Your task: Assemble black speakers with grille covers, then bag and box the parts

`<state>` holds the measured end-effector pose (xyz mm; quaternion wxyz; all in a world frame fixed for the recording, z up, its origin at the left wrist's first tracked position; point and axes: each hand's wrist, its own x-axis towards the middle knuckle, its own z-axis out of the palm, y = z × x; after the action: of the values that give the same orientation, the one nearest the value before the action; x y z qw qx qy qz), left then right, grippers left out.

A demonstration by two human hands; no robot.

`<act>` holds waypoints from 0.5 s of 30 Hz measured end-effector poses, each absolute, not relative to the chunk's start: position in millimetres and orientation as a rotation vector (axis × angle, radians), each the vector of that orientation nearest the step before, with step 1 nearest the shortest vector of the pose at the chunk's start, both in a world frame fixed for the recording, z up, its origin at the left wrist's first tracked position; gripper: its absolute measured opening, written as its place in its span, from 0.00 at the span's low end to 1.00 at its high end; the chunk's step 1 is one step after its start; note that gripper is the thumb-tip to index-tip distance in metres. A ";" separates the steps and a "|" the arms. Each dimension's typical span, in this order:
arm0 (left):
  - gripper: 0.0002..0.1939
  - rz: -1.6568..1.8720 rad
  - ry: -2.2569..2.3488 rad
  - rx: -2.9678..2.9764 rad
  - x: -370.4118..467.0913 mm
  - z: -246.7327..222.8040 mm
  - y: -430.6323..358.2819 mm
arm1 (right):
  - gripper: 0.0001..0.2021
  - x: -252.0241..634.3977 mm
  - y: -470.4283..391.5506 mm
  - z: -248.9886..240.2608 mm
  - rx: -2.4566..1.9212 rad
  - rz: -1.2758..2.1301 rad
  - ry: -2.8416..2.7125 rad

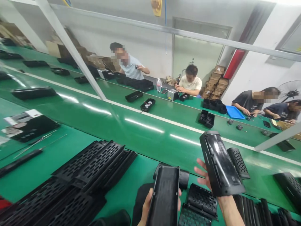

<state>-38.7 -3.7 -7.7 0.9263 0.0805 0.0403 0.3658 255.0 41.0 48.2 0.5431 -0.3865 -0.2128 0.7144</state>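
A long black plastic housing [219,164] with a glossy curved face rests against my right hand [204,174], whose fingers are spread behind its left side. My left hand [147,202] grips a black tray-like cover [164,194], thumb on one side and fingertips on the other, with its hollow inner side facing up. Behind that cover lies a dark rounded part [184,179], partly hidden. Slotted black panels [203,199] lie between my two hands. A large stack of slotted black panels [94,166] is at the left on the green bench.
A green conveyor [141,138] crosses beyond the bench, carrying black housings [148,104]. Several people sit along its far side. A slanted metal post [72,50] stands at the left, another [277,138] at the right. Thin tools [21,161] lie at the far left.
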 end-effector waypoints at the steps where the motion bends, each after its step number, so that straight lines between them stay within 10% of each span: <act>1: 0.47 0.718 0.043 0.191 -32.4 -5.6 0.4 | 0.44 252.2 20.5 53.0 -0.924 1.714 -0.498; 15: 0.35 0.771 0.000 0.342 47.1 -1.9 -23.0 | 0.53 219.5 -80.1 178.9 -1.967 0.912 -1.684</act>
<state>47.1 -23.0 -1.9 0.9124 0.1659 0.0001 0.3742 219.5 -80.1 178.9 0.1969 -0.7024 -0.6015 0.3258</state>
